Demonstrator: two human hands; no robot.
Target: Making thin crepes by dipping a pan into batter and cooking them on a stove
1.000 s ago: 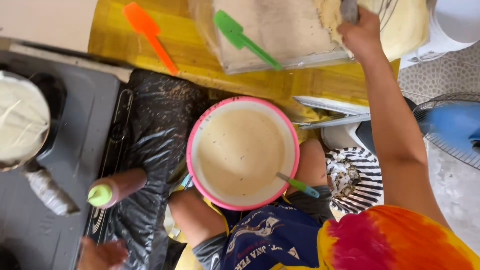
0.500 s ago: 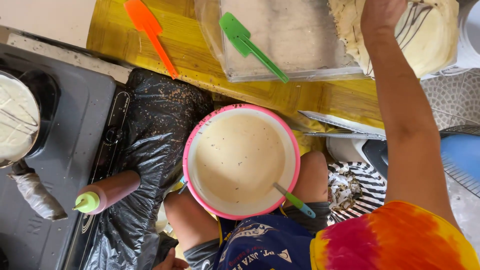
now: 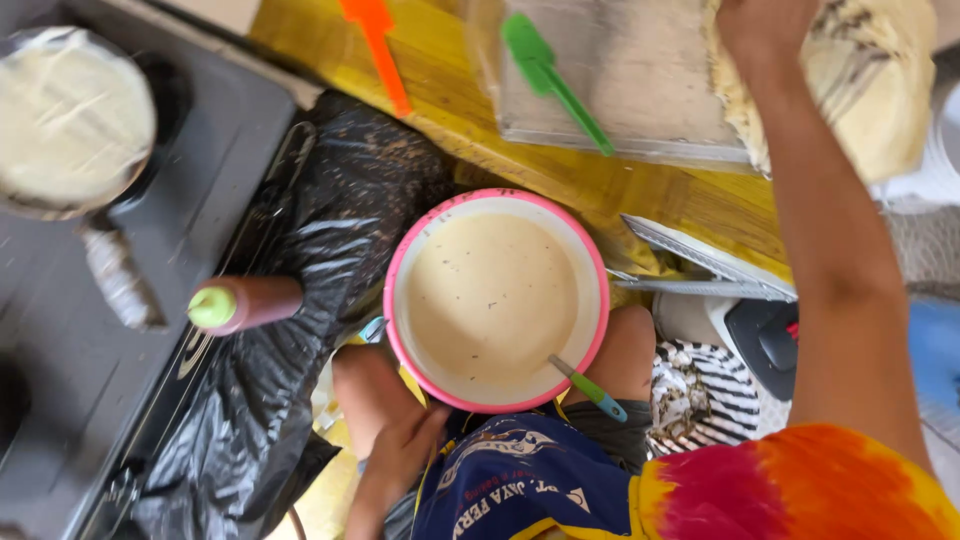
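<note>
Batter fills pink bowl; pan holds pale crepe.

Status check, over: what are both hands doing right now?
Right hand reaching up onto the stack of thin pancakes. Left hand resting on the knee, empty. Pink bowl of batter on the lap, spoon in it; nothing blocking.

A yellow wooden surface runs across the top, daylight falling on it. At left sits a dark grey stove top, with crumpled black plastic sheeting draped just beside it.
</note>
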